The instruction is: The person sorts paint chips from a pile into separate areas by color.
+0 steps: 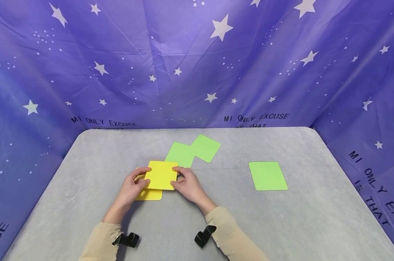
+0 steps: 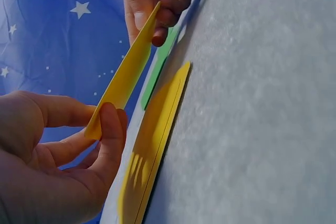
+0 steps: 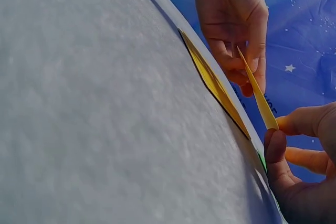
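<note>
Between both hands, a square yellow card with rounded corners [image 1: 162, 175] is held up off the table. My left hand [image 1: 130, 186] pinches its left edge between thumb and fingers, while my right hand [image 1: 189, 185] pinches the right edge. In the left wrist view the card [image 2: 125, 74] tilts and bends slightly. Below it, more yellow card [image 1: 152, 195] lies on the table, partly covered from above; a line along its edge [image 2: 157, 135] suggests layers, though I cannot tell how many. A gap separates the held card from the yellow underneath.
Just behind the hands lies a green card [image 1: 181, 153], its corner meeting a second green card [image 1: 205, 148]. A third green card [image 1: 269, 176] rests alone to the right. The grey tabletop [image 1: 223, 217] ends against a purple star-patterned curtain [image 1: 184, 90].
</note>
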Tool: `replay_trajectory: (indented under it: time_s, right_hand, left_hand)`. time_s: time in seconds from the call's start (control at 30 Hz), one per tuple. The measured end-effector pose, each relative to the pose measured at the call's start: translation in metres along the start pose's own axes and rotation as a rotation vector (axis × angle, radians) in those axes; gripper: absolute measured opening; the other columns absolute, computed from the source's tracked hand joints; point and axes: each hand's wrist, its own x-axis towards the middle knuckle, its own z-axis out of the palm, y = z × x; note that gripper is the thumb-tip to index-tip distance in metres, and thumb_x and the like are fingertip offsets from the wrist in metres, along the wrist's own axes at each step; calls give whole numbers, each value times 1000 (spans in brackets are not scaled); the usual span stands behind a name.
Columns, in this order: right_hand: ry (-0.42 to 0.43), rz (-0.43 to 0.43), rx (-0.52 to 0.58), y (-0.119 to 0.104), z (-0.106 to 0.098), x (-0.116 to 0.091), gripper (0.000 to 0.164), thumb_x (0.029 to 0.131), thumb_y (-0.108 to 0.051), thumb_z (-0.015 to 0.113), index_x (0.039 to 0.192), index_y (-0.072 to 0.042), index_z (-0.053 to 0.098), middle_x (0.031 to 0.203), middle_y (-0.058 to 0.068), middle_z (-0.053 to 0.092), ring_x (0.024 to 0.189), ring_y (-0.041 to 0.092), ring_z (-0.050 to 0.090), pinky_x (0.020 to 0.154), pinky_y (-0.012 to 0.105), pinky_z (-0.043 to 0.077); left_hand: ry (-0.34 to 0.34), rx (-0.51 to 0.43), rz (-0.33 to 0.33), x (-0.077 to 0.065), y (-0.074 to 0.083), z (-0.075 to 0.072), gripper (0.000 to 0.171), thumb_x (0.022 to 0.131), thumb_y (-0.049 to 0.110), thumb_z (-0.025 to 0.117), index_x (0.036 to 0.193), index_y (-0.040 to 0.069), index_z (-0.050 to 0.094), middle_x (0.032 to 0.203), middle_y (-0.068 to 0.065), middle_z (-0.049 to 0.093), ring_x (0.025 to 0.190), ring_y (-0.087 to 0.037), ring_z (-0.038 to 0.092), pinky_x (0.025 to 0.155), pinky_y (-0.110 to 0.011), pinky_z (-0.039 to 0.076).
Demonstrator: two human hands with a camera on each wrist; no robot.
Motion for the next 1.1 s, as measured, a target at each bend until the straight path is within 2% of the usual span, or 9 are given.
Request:
replay_trajectory:
  time_s: [0.1, 0.27, 0.37, 0.43, 0.53, 0.67, 0.87, 0.97, 1.1]
  right_hand:
    - [-8, -26, -28, -1, 4, 0, 46, 83, -1, 69, 127, 6, 57, 103, 13, 52, 67, 7, 58, 62, 22, 48]
    - [-11, -45, -55, -2, 8, -1, 46, 81, 0, 70, 125, 6, 58, 104, 13, 53, 66, 5, 53, 60, 21, 47]
    - [-27, -52, -52, -3, 11, -1, 46, 81, 1, 71, 125, 7, 57, 104, 13, 52, 64, 4, 51, 58, 20, 46]
    - [-41, -60, -67, -4, 13, 0, 46, 81, 0, 71, 125, 7, 57, 102, 13, 53, 63, 4, 50, 57, 19, 45]
    - [-70, -49, -110, -6, 16, 0, 49, 81, -3, 72, 127, 6, 56, 100, 10, 51, 60, 3, 48, 55, 19, 42]
    - [-101, -18, -191, -9, 20, 2, 54, 81, -9, 74, 130, 3, 55, 96, 5, 49, 59, 3, 46, 54, 19, 40]
    - [-101, -13, -325, -13, 25, 4, 57, 78, -16, 77, 129, -1, 58, 96, 4, 54, 77, 10, 50, 64, 23, 41]
    - [-111, -7, -367, -14, 27, 5, 57, 79, -19, 77, 130, -3, 57, 99, 4, 55, 86, 13, 52, 69, 24, 43]
    - [-125, 6, -398, -16, 30, 5, 58, 81, -22, 76, 133, -5, 57, 102, 4, 54, 87, 13, 52, 69, 25, 43]
  left_hand:
    - [13, 53, 33, -6, -2, -3, 42, 91, -1, 59, 132, -2, 53, 133, -21, 48, 89, -22, 52, 68, -27, 44]
    - [70, 191, 169, -16, -4, -5, 38, 88, -5, 62, 126, -5, 58, 124, -22, 57, 105, -33, 55, 87, -40, 46]
    - [110, 266, 217, -19, -5, -8, 36, 86, -6, 64, 121, -4, 61, 115, -21, 62, 102, -33, 57, 86, -41, 48]
    - [120, 319, 216, -19, -7, -10, 35, 85, -5, 65, 120, -3, 63, 105, -17, 63, 92, -28, 57, 78, -34, 49]
    - [107, 396, 220, -20, -9, -15, 36, 86, -3, 66, 122, -2, 63, 109, -19, 64, 93, -27, 57, 79, -36, 48]
    - [88, 462, 259, -22, -13, -21, 37, 87, -1, 65, 124, -4, 61, 127, -25, 57, 118, -41, 52, 94, -55, 43]
    - [85, 506, 288, -26, -15, -27, 37, 88, 0, 65, 125, -6, 60, 128, -28, 55, 124, -47, 44, 97, -62, 36]
    - [73, 519, 275, -27, -15, -29, 37, 90, 1, 63, 126, -7, 59, 129, -29, 54, 127, -49, 39, 99, -64, 33]
    - [66, 520, 236, -27, -16, -31, 37, 92, 4, 61, 128, -6, 58, 131, -29, 52, 129, -50, 36, 99, -64, 32]
